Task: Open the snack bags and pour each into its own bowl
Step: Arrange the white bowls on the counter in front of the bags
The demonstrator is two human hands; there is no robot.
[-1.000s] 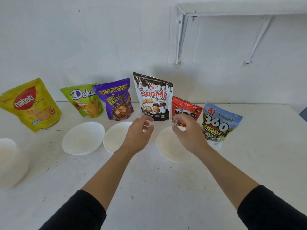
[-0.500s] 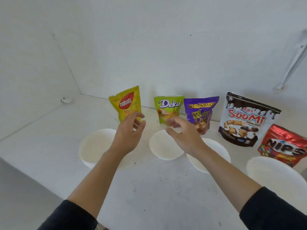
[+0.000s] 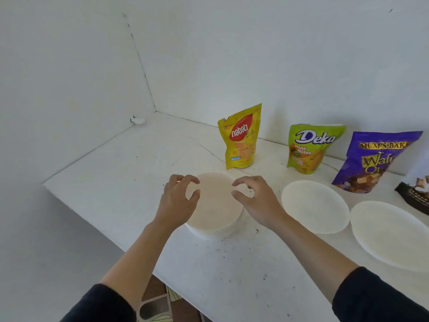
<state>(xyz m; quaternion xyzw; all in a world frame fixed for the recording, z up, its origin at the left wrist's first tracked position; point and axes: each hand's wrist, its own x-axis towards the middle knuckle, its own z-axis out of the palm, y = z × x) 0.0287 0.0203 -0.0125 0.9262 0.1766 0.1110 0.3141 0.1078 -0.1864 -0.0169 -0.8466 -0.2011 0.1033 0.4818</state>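
Note:
A yellow Nabati bag (image 3: 240, 138) stands upright near the back wall, with a green Deka bag (image 3: 308, 148) and a purple Mum's Bake wafer bag (image 3: 373, 161) to its right. In front of the Nabati bag sits a deep white bowl (image 3: 216, 205). My left hand (image 3: 178, 201) hovers over the bowl's left rim and my right hand (image 3: 255, 201) over its right rim. Both have loosely curled fingers and hold nothing. Two shallow white bowls, one (image 3: 315, 205) and another (image 3: 392, 235), lie to the right.
The white counter (image 3: 116, 173) ends in a front-left edge close to the deep bowl, with floor below. Walls meet in a corner at the back left. A dark brown bag (image 3: 415, 194) is cut off at the right edge.
The view has swung left along the row of bags. Both hands moved from the middle bowls to the leftmost deep bowl in front of the Nabati bag.

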